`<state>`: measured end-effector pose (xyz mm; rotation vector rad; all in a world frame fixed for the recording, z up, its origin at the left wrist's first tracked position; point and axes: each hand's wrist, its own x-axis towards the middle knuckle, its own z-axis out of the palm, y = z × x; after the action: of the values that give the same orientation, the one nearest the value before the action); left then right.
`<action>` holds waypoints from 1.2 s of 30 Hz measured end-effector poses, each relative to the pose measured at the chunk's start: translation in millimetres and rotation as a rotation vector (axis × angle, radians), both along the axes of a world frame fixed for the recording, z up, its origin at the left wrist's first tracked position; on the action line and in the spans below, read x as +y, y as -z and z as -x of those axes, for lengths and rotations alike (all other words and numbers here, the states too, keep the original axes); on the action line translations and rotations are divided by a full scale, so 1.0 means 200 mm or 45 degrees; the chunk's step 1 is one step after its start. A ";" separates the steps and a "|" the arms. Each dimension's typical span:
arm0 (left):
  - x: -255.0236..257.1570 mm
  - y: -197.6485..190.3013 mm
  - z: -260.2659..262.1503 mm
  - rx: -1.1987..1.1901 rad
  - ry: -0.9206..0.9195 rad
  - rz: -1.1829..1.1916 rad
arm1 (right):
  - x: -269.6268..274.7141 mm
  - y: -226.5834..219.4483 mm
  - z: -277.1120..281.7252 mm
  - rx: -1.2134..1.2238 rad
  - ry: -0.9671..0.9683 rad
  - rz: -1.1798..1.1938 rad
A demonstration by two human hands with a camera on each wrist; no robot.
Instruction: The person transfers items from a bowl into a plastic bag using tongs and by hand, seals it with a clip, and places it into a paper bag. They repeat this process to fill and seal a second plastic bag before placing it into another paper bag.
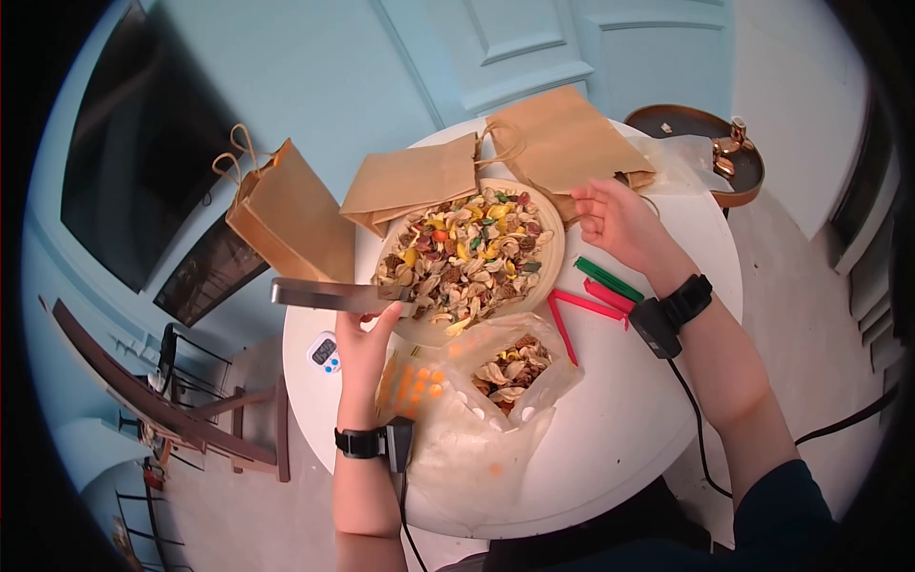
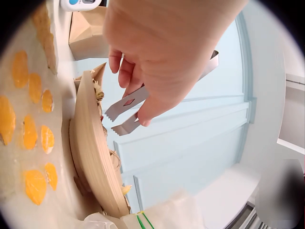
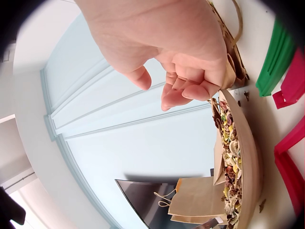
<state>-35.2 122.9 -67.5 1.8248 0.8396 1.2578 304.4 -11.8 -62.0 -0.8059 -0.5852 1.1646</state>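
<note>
My left hand [image 1: 360,353] pinches metal tongs [image 1: 324,295] between thumb and fingers. In the left wrist view the serrated tips of the tongs [image 2: 128,101] stand slightly apart with nothing between them, beside the rim of a round wooden tray [image 2: 97,157]. Dried petals, small cones and other potpourri [image 1: 477,250] fill that tray. My right hand [image 1: 620,224] is raised over the tray's right side, fingers loosely bent and holding nothing. Nearer to me, a clear plastic bag [image 1: 457,458] with orange printing lies with its mouth spread, and more potpourri [image 1: 515,370] shows inside.
Three brown paper bags, one upright at left [image 1: 291,214], one behind the tray [image 1: 410,176] and one lying at back right [image 1: 572,133], line the white table's far side. Green [image 1: 608,277] and red strips [image 1: 605,297] lie right of the tray. A white timer [image 1: 325,352] sits at left.
</note>
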 end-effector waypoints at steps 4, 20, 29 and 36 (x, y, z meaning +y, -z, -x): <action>0.01 0.03 -0.01 0.184 -0.034 -0.045 | -0.01 0.00 0.00 0.001 -0.021 -0.020; 0.03 0.12 -0.09 0.160 0.015 -0.101 | -0.02 -0.01 -0.01 -0.017 -0.028 -0.066; -0.10 -0.04 -0.07 -0.220 0.173 0.157 | -0.02 -0.01 -0.01 0.000 -0.014 -0.069; -0.36 -0.17 -0.07 -0.301 0.573 0.172 | -0.02 -0.01 -0.01 -0.002 -0.014 -0.078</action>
<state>-20.9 51.3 -34.1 1.6019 0.3471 1.0678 305.9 -16.4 -60.5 -0.7524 -0.6244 1.1507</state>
